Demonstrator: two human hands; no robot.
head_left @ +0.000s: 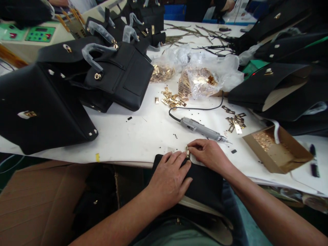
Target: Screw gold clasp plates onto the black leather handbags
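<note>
Resting the left hand (167, 179), fingers flat and unclenched, on a black bag (206, 181) at the front edge of the bench (125, 145); pinching a gold plate (188, 152) at the bag's far edge between thumb and fingers of the right hand (211, 154); facing a grey screwdriver (201, 128) just beyond, with a cardboard box (288, 148) rightward near that front edge

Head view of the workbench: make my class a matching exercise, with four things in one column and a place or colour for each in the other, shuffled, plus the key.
Things
1. screwdriver
2. marker
3. left hand
4. yellow tape

Places and colours
A. at the near edge of the table
B. spread on a black bag
C. grey, with a dark cord
D. right of the cardboard box in the picture

Pairs: 1-C, 2-D, 3-B, 4-A
</note>
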